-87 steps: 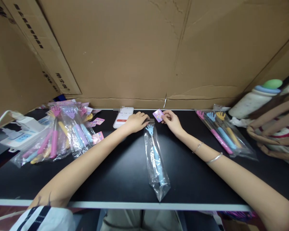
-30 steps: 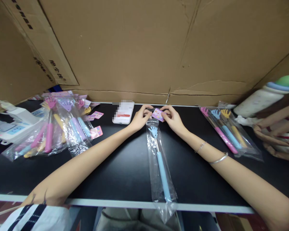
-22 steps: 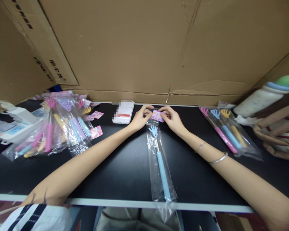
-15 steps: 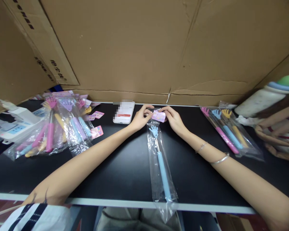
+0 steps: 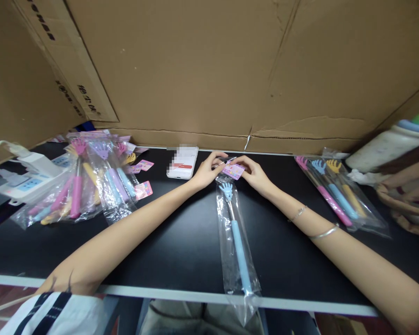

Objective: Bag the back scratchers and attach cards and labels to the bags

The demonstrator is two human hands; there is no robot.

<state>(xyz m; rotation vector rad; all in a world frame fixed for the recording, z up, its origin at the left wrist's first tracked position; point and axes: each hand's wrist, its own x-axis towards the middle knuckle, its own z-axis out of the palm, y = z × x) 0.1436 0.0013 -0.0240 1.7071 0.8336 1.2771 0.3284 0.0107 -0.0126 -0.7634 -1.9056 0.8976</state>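
Observation:
A light-blue back scratcher with a small hand-shaped head lies in a clear plastic bag, its lower end hanging over the table's front edge. At the bag's top end, my left hand is closed, thumb and fingers pinching the plastic. My right hand is closed too, gripping a small pink-purple printed card at the bag's mouth. The card lies tilted between both hands, partly behind my fingers. Whether its edge is inside the bag, I cannot tell.
Bagged back scratchers are piled at left, beside loose cards and a white power strip. A phone lies behind my left hand. At right are more bagged scratchers, a bottle and a brown bag. Cardboard walls the back.
The card has turned, its right end dipping toward me. My right fingers have come closer to my left ones. The whole view has shifted slightly; the scratcher stays in place.

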